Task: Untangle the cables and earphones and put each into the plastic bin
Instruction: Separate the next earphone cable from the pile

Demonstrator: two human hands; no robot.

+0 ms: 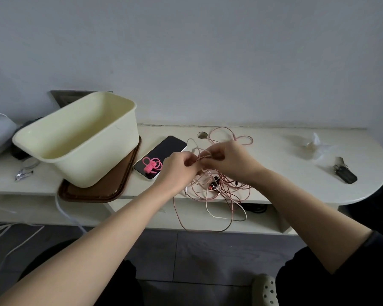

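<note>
A tangle of thin pink and white cables with earphones (219,186) lies on the cream table, and loops of it hang over the front edge. My left hand (179,168) and my right hand (228,160) meet above the tangle, and each pinches strands of it. Dark red earbuds (215,183) sit in the middle of the tangle. The pale yellow plastic bin (80,138) stands tilted on a brown tray (102,188) to the left; I see nothing inside it. A small bright pink coiled cable (152,165) lies on a phone.
The phone (161,155) lies face up between bin and tangle. At the right are crumpled clear plastic (314,146) and a dark key fob (345,173). A cable hole (202,135) is near the wall. White objects and cords sit at the far left.
</note>
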